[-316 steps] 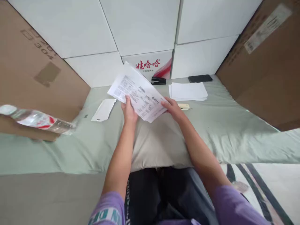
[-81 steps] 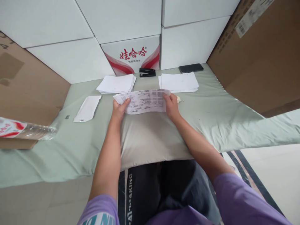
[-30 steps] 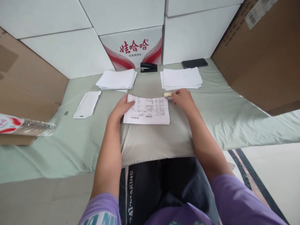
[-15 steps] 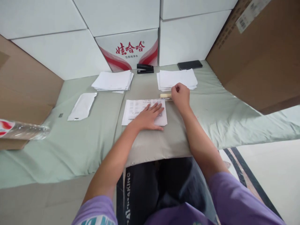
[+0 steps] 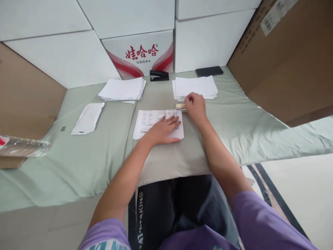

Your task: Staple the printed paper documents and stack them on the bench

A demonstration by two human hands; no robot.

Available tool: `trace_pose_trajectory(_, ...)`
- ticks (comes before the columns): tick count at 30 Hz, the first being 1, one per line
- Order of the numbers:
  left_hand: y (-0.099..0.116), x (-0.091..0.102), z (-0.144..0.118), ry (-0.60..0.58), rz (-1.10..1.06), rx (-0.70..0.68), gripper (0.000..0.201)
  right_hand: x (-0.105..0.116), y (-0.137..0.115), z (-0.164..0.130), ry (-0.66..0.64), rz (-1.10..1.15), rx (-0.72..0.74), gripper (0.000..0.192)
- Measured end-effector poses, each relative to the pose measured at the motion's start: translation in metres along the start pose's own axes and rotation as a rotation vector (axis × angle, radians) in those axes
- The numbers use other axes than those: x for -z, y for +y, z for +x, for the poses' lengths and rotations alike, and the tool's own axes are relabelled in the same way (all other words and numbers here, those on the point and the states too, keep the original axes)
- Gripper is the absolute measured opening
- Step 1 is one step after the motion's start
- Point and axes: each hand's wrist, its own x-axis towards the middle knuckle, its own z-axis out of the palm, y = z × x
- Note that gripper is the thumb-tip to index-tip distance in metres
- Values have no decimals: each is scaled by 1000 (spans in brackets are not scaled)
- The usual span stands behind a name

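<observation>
My left hand (image 5: 165, 130) lies flat with fingers spread on a small stack of printed sheets (image 5: 145, 119). By the stack's far right corner, my right hand (image 5: 195, 107) is closed at the right end of a slim cream-coloured tool (image 5: 180, 106) with a metal strip along its near side. The fingers cover the rest of that tool, so its exact kind cannot be made out. Behind the hands lie two piles of white paper, a left pile (image 5: 122, 89) and a right pile (image 5: 196, 86). A black stapler (image 5: 159, 75) rests between and beyond them.
White cartons (image 5: 140, 52) wall off the back. Brown cardboard boxes stand at the left (image 5: 26, 100) and right (image 5: 283, 66). A dark phone (image 5: 209, 71), a white pouch (image 5: 87, 118) and a clear bottle (image 5: 26, 146) are on the green cloth (image 5: 85, 166).
The view has shifted slightly. My right hand has edged left along the cream-coloured tool, its fingers a little differently curled. My left hand stays flat on the sheets.
</observation>
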Motion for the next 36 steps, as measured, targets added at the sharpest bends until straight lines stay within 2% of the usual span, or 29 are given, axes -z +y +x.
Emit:
trace_pose_trajectory(3, 0, -2, 0, 14, -6, 5, 84, -3, -2, -1, -49, -23, 65, 25)
trace_pose_trajectory(7, 1, -5, 0, 37, -8, 29, 81, -8, -1, -2, -175, -13, 138, 26)
trace_pose_trajectory(13, 6, -4, 1, 42, 3, 53, 80, -12, 5, 2, -221, -12, 152, 29)
trace_pose_trajectory(36, 19, -6, 8, 59, -27, 133, 78, -16, -10, -4, -173, -64, -30, 27)
